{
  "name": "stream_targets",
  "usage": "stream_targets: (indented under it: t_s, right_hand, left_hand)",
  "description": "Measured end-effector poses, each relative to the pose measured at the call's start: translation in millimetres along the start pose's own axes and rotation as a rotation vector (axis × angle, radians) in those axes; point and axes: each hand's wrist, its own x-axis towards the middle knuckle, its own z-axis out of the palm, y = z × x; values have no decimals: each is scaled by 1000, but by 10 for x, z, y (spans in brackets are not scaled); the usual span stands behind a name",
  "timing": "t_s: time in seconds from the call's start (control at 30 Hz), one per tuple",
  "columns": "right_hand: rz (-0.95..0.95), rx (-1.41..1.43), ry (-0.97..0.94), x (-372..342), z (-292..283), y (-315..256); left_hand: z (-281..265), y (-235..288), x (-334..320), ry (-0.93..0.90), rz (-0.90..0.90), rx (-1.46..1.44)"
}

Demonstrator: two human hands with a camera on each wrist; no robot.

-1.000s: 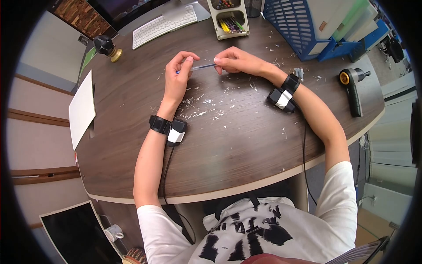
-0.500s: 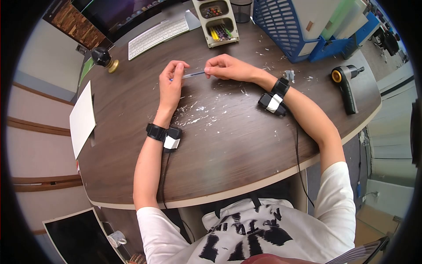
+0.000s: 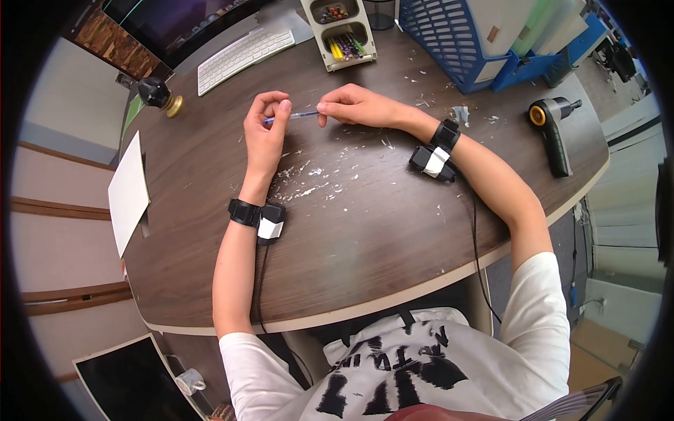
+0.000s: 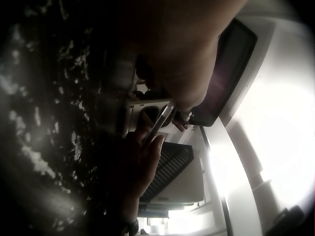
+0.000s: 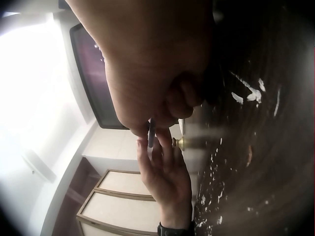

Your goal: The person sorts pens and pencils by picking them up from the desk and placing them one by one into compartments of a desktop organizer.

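Note:
Between my two hands a slim pen with a clear barrel and a blue end (image 3: 303, 114) is held level above the desk. My left hand (image 3: 264, 140) pinches its blue end between thumb and fingers. At the other end, the thumb and fingertips of my right hand (image 3: 361, 107) pinch the dark part. In the left wrist view, the pen (image 4: 161, 119) spans the gap between the hands, and the right hand (image 4: 140, 169) shows below. The right wrist view has the pen (image 5: 151, 133) partly covered by fingers, with the left hand (image 5: 170, 184) beyond.
White scraps (image 3: 316, 172) litter the brown desk (image 3: 365, 238) under the hands. Behind stand a keyboard (image 3: 246, 62), a pen organizer (image 3: 349, 59) and a blue file rack (image 3: 449, 49). A black power tool (image 3: 556, 140) lies at right, a black-and-gold stamp (image 3: 158, 95) at left.
The head view has shifted, so desk and hands appear further left in it. Both hands keep their pinch on the pen, with little change between them.

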Motion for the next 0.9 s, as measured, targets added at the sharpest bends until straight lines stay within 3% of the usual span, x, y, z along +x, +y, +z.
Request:
stream_targets:
  t_s: [0.27, 0.57, 0.83, 0.9]
  right_hand:
    - [37, -102, 11, 15, 30, 19]
    - [72, -8, -14, -1, 10, 17]
    - [-81, -75, 107, 29, 74, 69]
    - [-66, -82, 66, 19, 63, 63]
  left_hand:
    - [-20, 7, -4, -6, -36, 11]
    - [-28, -25, 18, -24, -66, -126]
    - [-26, -15, 13, 55, -62, -50]
    - [-10, -2, 9, 72, -39, 11]
